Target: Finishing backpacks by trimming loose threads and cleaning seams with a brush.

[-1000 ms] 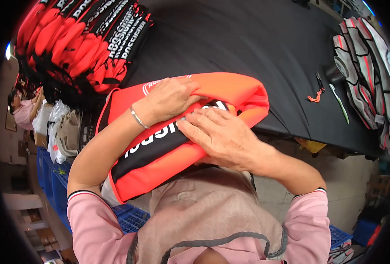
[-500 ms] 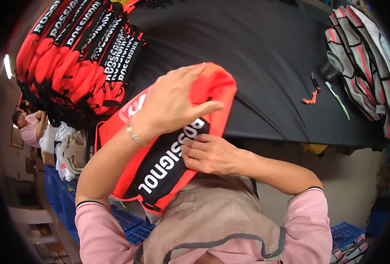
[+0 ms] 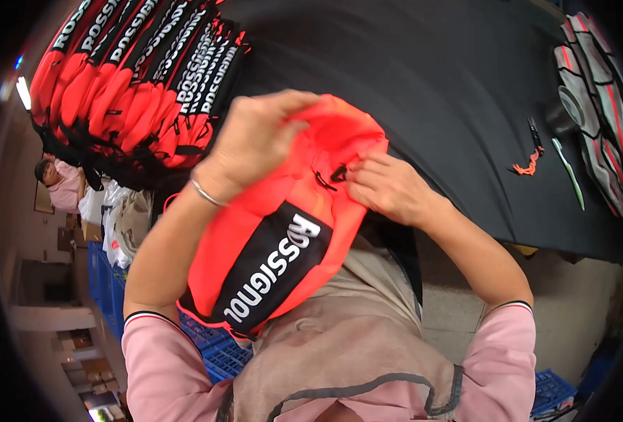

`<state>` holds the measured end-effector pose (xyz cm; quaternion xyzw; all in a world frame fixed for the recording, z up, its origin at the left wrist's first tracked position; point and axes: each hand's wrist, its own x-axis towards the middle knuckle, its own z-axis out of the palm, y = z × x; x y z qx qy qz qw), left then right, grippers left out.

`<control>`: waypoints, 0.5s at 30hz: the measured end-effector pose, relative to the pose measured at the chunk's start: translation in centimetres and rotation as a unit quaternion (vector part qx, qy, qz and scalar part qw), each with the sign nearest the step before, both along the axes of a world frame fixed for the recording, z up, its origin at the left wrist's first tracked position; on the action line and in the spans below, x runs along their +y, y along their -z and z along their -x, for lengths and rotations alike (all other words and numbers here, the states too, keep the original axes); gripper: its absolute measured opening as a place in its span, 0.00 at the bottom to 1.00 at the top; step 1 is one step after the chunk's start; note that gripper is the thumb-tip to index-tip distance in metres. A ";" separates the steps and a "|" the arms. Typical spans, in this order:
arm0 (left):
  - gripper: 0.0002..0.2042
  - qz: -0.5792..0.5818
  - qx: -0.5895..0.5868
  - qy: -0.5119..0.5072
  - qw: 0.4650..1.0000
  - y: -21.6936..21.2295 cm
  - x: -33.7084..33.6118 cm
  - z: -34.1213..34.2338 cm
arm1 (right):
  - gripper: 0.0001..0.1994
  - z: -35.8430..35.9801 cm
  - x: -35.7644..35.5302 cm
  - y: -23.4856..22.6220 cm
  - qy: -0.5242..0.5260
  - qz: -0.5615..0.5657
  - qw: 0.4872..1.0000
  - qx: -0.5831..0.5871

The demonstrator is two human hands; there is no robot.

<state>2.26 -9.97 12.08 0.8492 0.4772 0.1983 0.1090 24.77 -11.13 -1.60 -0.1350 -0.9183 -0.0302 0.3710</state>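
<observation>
At the far left of my view, another person in a pink top (image 3: 61, 184) sits low beside the work area, with blue plastic crates (image 3: 104, 271) stacked below. Above them a row of finished red bags with black printed panels (image 3: 139, 81) lies fanned across the upper left corner of the black table (image 3: 410, 77). I see the left hand (image 3: 258, 141), a thin silver bracelet (image 3: 206, 193) at its wrist, curled over the top of the red bag (image 3: 283, 218), fingers closed on the gathered fabric at its upper end. The bag is held up off the table, tilted, in front of the chest, its black panel with white lettering (image 3: 269, 271) running down toward the lower left. The right hand (image 3: 389, 186) pinches at the bag's upper right edge, just beside a small black toggle (image 3: 338, 172) on a cord; its fingertips are pressed together on the fabric there, though I cannot tell whether they hold the cord itself. Both pink sleeves (image 3: 498, 355) rise from the lower edge over a tan apron (image 3: 346, 344). Farther right on the table lie an orange cord piece (image 3: 529, 165) beside small black snips (image 3: 534, 130), then a pale green stick-like tool (image 3: 570, 179), and at the far right a stack of grey and red fabric pieces (image 3: 603, 105).
</observation>
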 end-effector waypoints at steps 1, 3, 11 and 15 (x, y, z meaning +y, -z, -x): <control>0.16 -0.004 -0.031 -0.016 0.999 -0.6 0.3 1.6 | 0.08 -0.5 -1.3 -0.5 -0.013 0.007 1.000 -0.016; 0.13 0.033 -0.068 -0.057 0.996 -0.4 0.2 4.3 | 0.07 -0.8 -4.3 -1.8 -0.008 -0.021 1.000 0.011; 0.11 0.053 -0.136 -0.085 0.986 4.6 -0.7 2.4 | 0.13 -3.4 -3.1 -2.8 0.021 0.408 0.912 -0.048; 0.14 -0.070 -0.037 -0.038 0.996 3.8 -1.4 0.8 | 0.23 0.6 0.5 -3.4 0.197 0.339 0.904 0.171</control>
